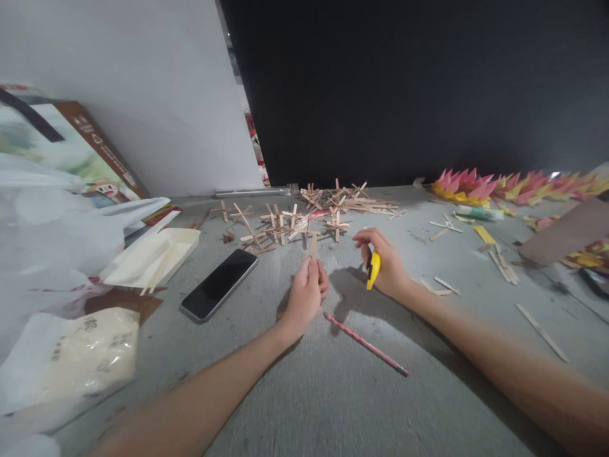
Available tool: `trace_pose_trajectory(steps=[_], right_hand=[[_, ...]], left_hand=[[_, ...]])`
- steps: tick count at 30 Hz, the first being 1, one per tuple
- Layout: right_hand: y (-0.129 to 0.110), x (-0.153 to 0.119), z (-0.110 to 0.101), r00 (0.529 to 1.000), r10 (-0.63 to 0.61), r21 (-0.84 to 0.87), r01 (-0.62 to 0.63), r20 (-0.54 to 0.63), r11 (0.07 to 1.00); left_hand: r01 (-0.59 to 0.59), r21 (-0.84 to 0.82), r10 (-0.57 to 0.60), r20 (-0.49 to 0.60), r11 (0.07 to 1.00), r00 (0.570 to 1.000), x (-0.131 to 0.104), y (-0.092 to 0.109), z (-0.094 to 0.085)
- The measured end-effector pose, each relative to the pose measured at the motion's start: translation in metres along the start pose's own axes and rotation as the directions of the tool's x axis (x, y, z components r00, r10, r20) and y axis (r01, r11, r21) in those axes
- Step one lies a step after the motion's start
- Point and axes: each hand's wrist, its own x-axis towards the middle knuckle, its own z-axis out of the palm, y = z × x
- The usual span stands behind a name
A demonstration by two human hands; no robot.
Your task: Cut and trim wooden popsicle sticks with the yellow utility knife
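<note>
My left hand (308,285) pinches a wooden craft stick (314,245), which points up and away from me. To its right, raised off the table, my right hand (384,263) is closed around a small yellow and black tool (373,270) that looks like a utility knife. Its working end is hidden by the hand. A red patterned pencil (366,343) lies between my forearms. Just beyond my hands is a cluster of wooden sticks (337,225), several of them crossed into star shapes.
At the left are a black phone (219,285), a pale tray (178,244) with chopsticks, and plastic bags (61,222). Loose sticks (542,332) and pink-yellow folded paper pieces (469,185) lie on the right. A dark panel (404,89) stands behind the table (314,406).
</note>
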Motion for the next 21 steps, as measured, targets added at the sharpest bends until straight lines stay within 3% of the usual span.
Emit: trace_pose_trajectory(steps=[4,6,8,10,21], right_hand=[[0.020,-0.001,0.009,0.985,0.116,-0.283,-0.076,0.128,0.956],[0.028,0.000,0.010,0.951,0.247,-0.476,-0.132,0.186,0.869],[0.035,0.001,0.009,0.904,0.357,-0.565,-0.171,0.236,0.807],[0.039,0.002,0.009,0.879,0.395,-0.573,-0.184,0.268,0.799],[0.029,0.007,0.005,0.874,0.401,-0.582,-0.181,0.275,0.793]], left_hand=[[0.003,0.000,-0.003,-0.018,1.000,1.000,-0.001,0.004,0.000],[0.004,0.008,-0.004,-0.005,1.000,1.000,-0.001,0.004,0.000],[0.002,0.011,-0.002,-0.002,1.000,1.000,-0.001,0.003,0.000],[-0.002,0.010,0.002,-0.008,1.000,1.000,-0.001,0.002,0.000],[-0.013,0.014,0.013,-0.013,1.000,1.000,0.004,-0.004,-0.003]])
